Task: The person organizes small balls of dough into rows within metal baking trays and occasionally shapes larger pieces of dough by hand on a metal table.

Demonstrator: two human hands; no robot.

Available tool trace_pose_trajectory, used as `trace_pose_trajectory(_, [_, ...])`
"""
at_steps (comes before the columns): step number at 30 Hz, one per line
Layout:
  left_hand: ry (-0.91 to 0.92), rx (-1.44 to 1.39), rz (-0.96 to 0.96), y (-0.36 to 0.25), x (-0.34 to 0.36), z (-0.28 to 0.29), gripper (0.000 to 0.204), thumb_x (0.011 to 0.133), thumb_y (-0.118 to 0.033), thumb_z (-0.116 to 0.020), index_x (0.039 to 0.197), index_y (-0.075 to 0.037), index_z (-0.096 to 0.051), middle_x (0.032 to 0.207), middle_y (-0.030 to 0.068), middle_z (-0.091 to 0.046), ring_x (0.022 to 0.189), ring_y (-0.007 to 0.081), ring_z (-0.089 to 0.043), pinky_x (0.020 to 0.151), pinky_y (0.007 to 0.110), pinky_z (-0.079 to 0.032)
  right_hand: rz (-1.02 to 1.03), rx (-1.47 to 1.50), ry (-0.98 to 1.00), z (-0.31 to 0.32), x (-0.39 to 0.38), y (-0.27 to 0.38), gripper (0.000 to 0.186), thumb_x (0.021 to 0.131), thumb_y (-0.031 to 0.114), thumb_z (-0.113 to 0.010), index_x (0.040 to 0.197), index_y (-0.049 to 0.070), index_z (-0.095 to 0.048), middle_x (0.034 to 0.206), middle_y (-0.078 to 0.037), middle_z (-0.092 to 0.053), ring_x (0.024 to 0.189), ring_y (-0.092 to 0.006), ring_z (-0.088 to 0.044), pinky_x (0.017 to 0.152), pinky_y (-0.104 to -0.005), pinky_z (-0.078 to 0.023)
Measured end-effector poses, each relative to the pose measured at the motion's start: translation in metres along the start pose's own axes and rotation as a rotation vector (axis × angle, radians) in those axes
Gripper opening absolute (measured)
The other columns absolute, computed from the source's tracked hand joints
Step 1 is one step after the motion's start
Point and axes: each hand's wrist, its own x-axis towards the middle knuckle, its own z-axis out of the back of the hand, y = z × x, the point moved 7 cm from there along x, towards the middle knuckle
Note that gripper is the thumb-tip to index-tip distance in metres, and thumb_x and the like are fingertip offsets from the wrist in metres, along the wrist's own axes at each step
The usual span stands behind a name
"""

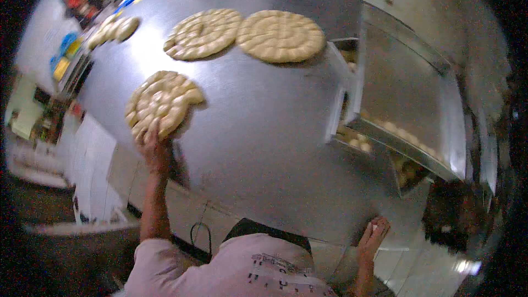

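Observation:
Three flat rounds of pale dough, each scored into many small pieces, lie on the metal table. The nearest dough round (159, 102) is at the left, with a notch in its right side. My left hand (153, 142) has its fingers closed on this round's near edge; its fingertips are partly lost against the dough. Farther back, a second dough round (203, 33) touches a third dough round (281, 36). My right hand (375, 232) is at the table's near right, away from the dough, fingers curled together with a small pale spot among them.
A large metal tray (404, 88) with a row of dough balls (410, 137) along its near side sits at the right, above other trays holding dough balls (355, 140). More lumps of dough (114, 30) lie at the far left of the metal table (264, 126).

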Motion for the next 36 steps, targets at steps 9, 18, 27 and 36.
trace_pose_trajectory(9, [0.561,-1.198,0.229,-0.136,-0.03,0.029,0.022,0.092,-0.025,-0.045,0.095,-0.003,-0.049,0.083,0.0102,-0.056,0.078,0.0241,-0.056,0.073,0.036,-0.046,-0.089,-0.031,-0.112,-0.002,0.07,-0.022,0.022,0.071,0.017,-0.059,0.086,0.002,-0.056,0.088,-0.016,-0.055,0.087,-0.0363,-0.05,0.084,-0.0433,-0.038])
trace_pose_trajectory(18, [0.949,-1.621,0.192,-0.314,-0.075,0.078,0.012,0.085,-0.01,-0.053,0.085,-0.012,-0.041,0.076,-0.0007,-0.041,0.064,0.0088,-0.041,0.055,0.023,-0.035,-0.321,0.043,-0.032,0.03,0.071,-0.099,0.021,0.074,0.018,-0.057,0.088,0.003,-0.054,0.095,-0.018,-0.052,0.089,-0.0349,-0.05,0.085,-0.043,-0.04])
trace_pose_trajectory(27, [1.015,-1.556,0.17,-0.38,-0.09,0.13,0.025,0.075,-0.004,-0.06,0.085,-0.011,-0.038,0.074,-0.0035,-0.035,0.066,0.0078,-0.038,0.057,0.021,-0.034,-0.274,0.294,-0.066,0.044,0.062,-0.149,0.034,0.077,0.02,-0.054,0.105,0.0,-0.049,0.105,-0.02,-0.049,0.103,-0.037,-0.045,0.091,-0.0458,-0.036])
trace_pose_trajectory(36, [0.513,-1.234,-0.916,-0.518,0.002,0.274,0.036,0.075,-0.011,-0.063,0.108,-0.005,-0.051,0.094,0.0118,-0.057,0.084,0.0247,-0.056,0.072,0.035,-0.046,-0.509,1.083,0.074,0.181,0.09,-0.167,0.033,0.071,0.015,-0.063,0.101,0.004,-0.057,0.099,-0.008,-0.059,0.092,-0.019,-0.056,0.082,-0.0327,-0.045])
